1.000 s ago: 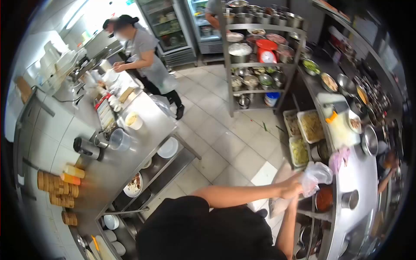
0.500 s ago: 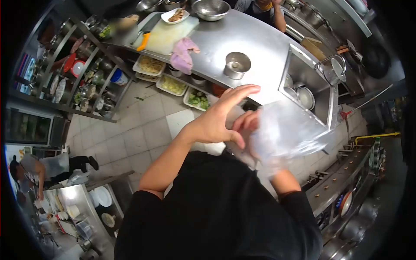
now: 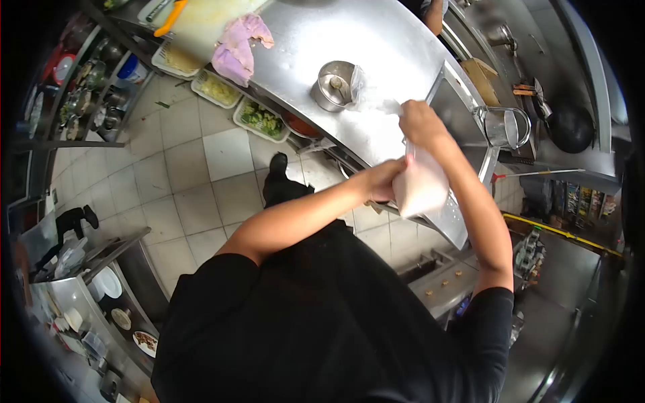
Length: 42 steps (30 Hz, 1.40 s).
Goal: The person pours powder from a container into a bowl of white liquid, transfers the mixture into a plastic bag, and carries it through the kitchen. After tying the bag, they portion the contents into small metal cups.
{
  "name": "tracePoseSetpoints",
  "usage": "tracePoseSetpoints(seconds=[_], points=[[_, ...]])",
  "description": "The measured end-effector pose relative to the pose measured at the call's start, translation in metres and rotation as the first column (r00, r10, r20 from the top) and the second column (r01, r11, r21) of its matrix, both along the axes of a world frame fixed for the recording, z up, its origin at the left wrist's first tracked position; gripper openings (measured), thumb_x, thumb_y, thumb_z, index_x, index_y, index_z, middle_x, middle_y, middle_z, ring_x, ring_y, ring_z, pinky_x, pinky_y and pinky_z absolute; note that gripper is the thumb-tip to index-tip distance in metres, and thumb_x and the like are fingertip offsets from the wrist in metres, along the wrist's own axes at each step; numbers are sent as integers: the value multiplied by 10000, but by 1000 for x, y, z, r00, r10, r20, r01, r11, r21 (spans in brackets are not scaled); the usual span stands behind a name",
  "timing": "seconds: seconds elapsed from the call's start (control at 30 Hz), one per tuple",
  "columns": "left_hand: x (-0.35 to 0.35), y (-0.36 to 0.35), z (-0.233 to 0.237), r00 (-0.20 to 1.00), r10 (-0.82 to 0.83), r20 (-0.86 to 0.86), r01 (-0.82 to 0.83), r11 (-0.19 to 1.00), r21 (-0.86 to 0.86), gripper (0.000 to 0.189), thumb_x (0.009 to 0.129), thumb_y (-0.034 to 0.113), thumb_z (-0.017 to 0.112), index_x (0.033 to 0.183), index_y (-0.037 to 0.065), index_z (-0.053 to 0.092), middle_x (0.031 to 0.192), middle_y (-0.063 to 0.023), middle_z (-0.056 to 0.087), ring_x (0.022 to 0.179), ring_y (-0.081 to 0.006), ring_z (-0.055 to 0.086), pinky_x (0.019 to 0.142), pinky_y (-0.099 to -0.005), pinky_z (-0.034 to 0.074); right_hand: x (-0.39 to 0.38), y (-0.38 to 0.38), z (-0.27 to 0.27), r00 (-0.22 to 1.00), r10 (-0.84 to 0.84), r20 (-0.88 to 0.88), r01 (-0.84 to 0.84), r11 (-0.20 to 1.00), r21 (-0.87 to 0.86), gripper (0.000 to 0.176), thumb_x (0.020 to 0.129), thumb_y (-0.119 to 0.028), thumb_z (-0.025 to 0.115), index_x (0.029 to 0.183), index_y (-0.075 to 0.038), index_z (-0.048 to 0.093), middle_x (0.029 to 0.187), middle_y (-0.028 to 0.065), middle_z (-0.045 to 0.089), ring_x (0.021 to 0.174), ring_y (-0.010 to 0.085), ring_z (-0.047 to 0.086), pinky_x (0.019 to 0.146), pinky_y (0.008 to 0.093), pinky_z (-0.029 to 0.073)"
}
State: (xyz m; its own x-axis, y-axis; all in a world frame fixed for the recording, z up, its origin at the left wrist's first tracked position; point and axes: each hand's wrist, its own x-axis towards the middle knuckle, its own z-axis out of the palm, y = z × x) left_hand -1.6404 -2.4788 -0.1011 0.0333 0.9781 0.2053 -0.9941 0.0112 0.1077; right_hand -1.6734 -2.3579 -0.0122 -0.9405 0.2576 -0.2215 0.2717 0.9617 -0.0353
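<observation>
My right hand (image 3: 422,124) is closed around the upper part of a plastic bag, over the sink-side edge of the steel counter. Loose clear plastic (image 3: 368,94) trails left from that fist towards a round metal container (image 3: 330,86) on the counter. Just below, the bag's fuller part (image 3: 422,187) bulges out, pale and smeared by motion; I cannot make out what is inside. My left hand (image 3: 384,181) pinches the bag at its narrowed neck, under my right hand.
A pink cloth (image 3: 235,54) lies on the steel counter (image 3: 302,40), beside a cutting board (image 3: 208,23) and an orange-handled knife (image 3: 170,19). Baskets of cut vegetables (image 3: 261,121) sit on the shelf below. A metal pitcher (image 3: 500,127) stands by the sink. Another person's arm (image 3: 433,19) shows at the back.
The clear bag that hung loosely over my right hand is now gripped by both hands, with a pale bulge below. My left hand has closed. The view has shifted, moving the counter up and left.
</observation>
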Motion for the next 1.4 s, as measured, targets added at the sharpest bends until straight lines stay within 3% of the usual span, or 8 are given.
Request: tracePoseSetpoints(seconds=[0.17, 0.23, 0.63, 0.83, 1.0, 1.1, 1.27, 1.4], points=[[-37, 11, 4, 961, -42, 274, 63, 996, -70, 579, 866, 374, 549, 1279, 5, 380, 1254, -166, 494, 1138, -295, 512, 973, -521, 390, -87, -19, 16, 881, -178, 439, 121, 981, 154, 251, 791, -92, 476, 932, 38, 636, 1015, 235, 620, 958, 360, 608, 823, 424, 490], [-47, 9, 1, 958, -27, 286, 40, 998, -39, 534, 894, 359, 496, 1305, 42, 371, 1284, -161, 472, 1157, -316, 496, 959, -595, 369, -110, -19, 1, 744, -91, 661, -62, 977, 205, 300, 800, -95, 479, 1034, 2, 640, 1061, 191, 626, 986, 320, 614, 824, 410, 498], [-86, 16, 4, 775, 54, 629, -174, 976, 131, 585, 889, 487, 450, 1348, 137, 351, 1358, -105, 405, 1222, -313, 428, 955, -664, 308, -174, -15, -32, 553, 127, 824, -193, 981, -22, 473, 747, -433, 637, 887, 18, 671, 856, 169, 664, 774, 274, 654, 690, 363, 505], [-92, 14, 22, 725, 183, 663, -172, 982, -83, 627, 845, 554, 474, 1321, 154, 395, 1335, -81, 440, 1215, -303, 434, 969, -665, 281, -186, -4, -15, 582, 170, 795, -168, 982, -87, 646, 753, -617, 576, 764, 24, 656, 696, 156, 617, 628, 254, 616, 632, 346, 490], [-111, 23, 19, 796, 264, 544, -273, 960, -66, 533, 888, 513, 396, 1253, 131, 465, 1251, -99, 510, 1152, -276, 489, 971, -618, 316, -170, 57, 20, 702, -16, 712, 347, 880, -323, 581, 808, -594, 539, 941, -37, 641, 781, 66, 591, 531, 144, 507, 545, 256, 434], [-117, 25, 15, 860, 362, 359, -384, 923, -12, 723, 831, 618, 408, 1341, 108, 368, 1364, -129, 400, 1256, -329, 382, 1041, -618, 224, -129, 99, 12, 879, 125, 461, 252, 698, -670, 490, 843, -509, 559, 1013, -54, 625, 833, 44, 588, 551, 109, 494, 525, 229, 426], [-116, 24, 21, 819, 408, 403, -314, 907, -279, 692, 848, 628, 346, 1281, 94, 419, 1362, -139, 401, 1242, -309, 391, 1011, -583, 275, -71, 82, 31, 986, -117, 118, 163, 550, -819, 308, 856, -227, 615, 1082, -20, 583, 812, 15, 574, 640, 70, 526, 557, 215, 412], [-110, 32, 17, 829, 445, 339, -402, 895, -191, 534, 897, 562, 310, 1171, 144, 501, 1186, -107, 530, 1091, -255, 502, 911, -514, 374, -33, 69, 29, 982, -173, -82, 21, 521, -854, 392, 738, -139, 728, 1090, -35, 591, 824, 20, 570, 665, 102, 499, 590, 251, 419]])
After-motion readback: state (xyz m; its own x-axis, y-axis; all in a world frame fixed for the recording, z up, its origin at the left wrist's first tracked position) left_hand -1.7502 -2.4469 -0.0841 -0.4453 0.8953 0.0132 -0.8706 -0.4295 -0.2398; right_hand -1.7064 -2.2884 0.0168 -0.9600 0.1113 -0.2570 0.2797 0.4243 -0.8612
